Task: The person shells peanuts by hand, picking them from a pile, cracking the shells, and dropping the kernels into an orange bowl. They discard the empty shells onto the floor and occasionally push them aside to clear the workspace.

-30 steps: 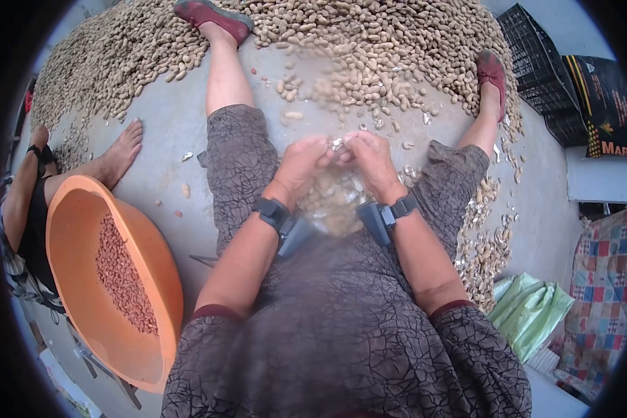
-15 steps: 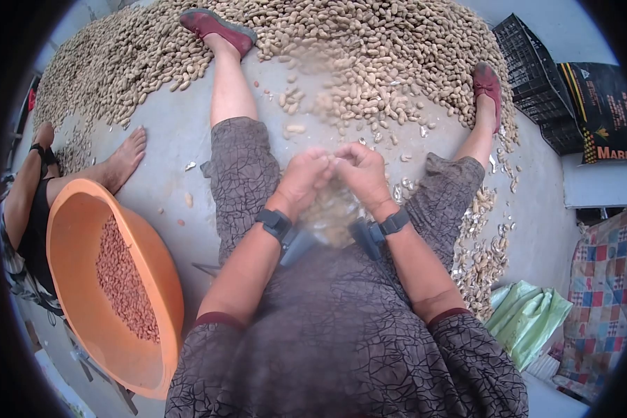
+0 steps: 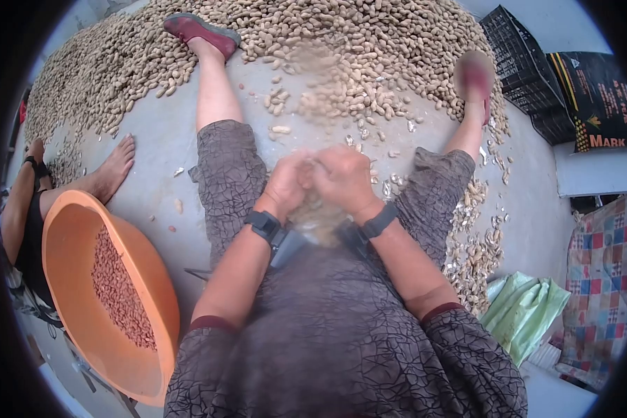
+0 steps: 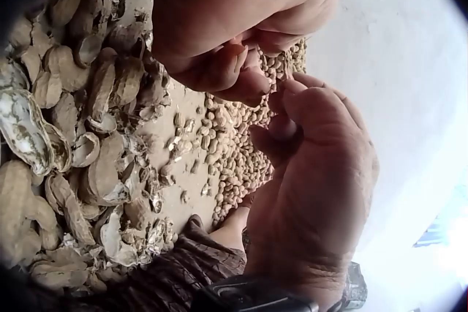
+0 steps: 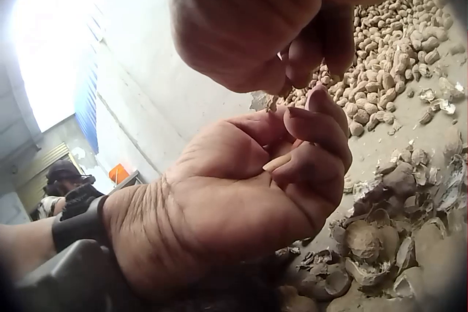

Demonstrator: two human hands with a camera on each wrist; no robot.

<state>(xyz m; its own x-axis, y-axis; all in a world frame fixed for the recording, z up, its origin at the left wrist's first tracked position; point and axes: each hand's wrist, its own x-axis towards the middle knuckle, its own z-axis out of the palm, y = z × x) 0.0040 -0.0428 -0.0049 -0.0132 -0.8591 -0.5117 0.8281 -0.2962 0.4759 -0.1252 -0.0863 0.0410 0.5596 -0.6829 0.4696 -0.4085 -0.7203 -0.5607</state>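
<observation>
My left hand point(image 3: 285, 187) and right hand point(image 3: 345, 181) meet fingertip to fingertip over the lap in the head view, fingers curled. Between them, a ragged bit of peanut shell point(image 5: 262, 100) shows in the right wrist view, where the right hand point(image 5: 256, 19) is above and the left hand point(image 5: 234, 195) below. Both hands pinch at it; most of it is hidden by fingers. In the left wrist view, the right hand's fingertips point(image 4: 294, 87) come right up to the left hand point(image 4: 241, 19). Cracked shells point(image 4: 102, 151) heap up close beneath the hands.
A large pile of unshelled peanuts point(image 3: 369, 42) spreads across the floor ahead. An orange basin point(image 3: 153, 279) with reddish kernels point(image 3: 122, 292) stands at left, near another person's bare foot point(image 3: 111, 171). At right are more shells point(image 3: 477, 244), a black crate point(image 3: 526, 76) and a green sack point(image 3: 526, 313).
The pale opened shell seen between the fingertips a second ago is now covered by fingers in the head view. Both hands have come down slightly and left, and the right hand has turned over inward.
</observation>
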